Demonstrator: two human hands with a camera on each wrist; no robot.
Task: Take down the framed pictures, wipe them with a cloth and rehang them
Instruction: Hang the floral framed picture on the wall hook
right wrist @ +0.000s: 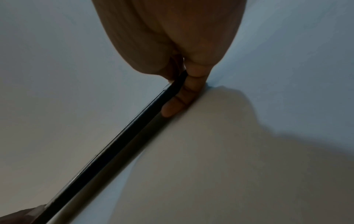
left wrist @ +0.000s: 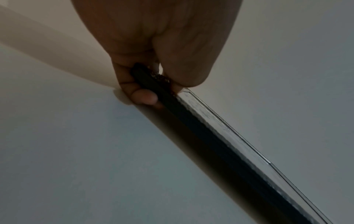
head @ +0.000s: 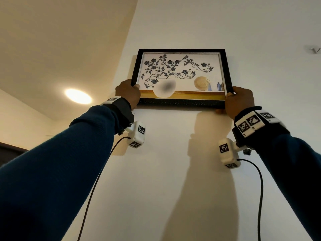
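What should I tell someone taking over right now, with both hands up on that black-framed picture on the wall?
Left hand grips the framed picture at its lower left corner; right hand grips the lower right corner.
The picture sits flat against the white wall, high up. Fingers reach behind the frame.
No cloth in view. An empty hook shows to the right.
Whether this one is coming down or going back up cannot be told; wiping status unknown.
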